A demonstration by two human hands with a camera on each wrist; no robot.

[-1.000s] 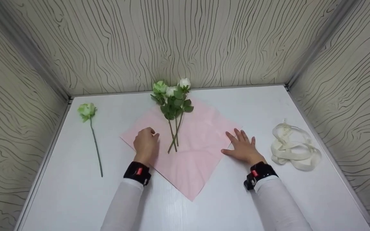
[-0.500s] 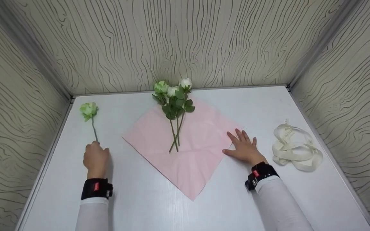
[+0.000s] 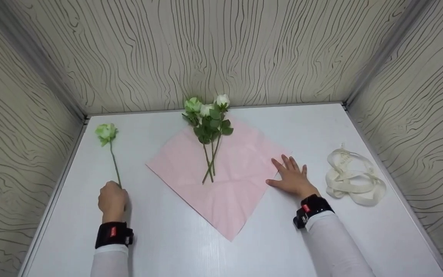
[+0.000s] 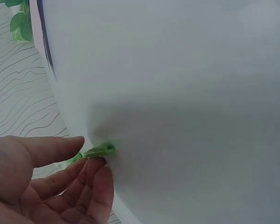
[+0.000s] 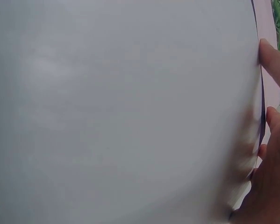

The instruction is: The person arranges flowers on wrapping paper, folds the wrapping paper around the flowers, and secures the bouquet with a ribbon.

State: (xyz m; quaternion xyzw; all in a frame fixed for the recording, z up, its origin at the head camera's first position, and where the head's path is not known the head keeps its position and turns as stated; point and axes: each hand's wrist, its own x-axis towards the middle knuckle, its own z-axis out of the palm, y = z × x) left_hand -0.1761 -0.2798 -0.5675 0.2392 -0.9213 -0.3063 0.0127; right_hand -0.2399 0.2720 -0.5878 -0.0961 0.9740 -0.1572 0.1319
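Over the pink paper (image 3: 240,200) a second ago, the left hand (image 3: 112,201) now pinches the green flower (image 3: 106,133) by its stem, bloom ahead of it; the right hand (image 3: 292,179) stays spread on the paper's edge. Beyond both hands, the white surface (image 3: 175,246) meets a wood-grain-patterned wall (image 3: 221,50).

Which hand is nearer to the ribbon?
Right. The right hand rests partly on the pink paper, just left of the ribbon; the left hand is farther left, gripping the lone green flower.

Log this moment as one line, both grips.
left grip: holding lone green flower near lower end | right grip: spread, touching pink sheet | three flowers: grouped on sheet | ribbon: untouched
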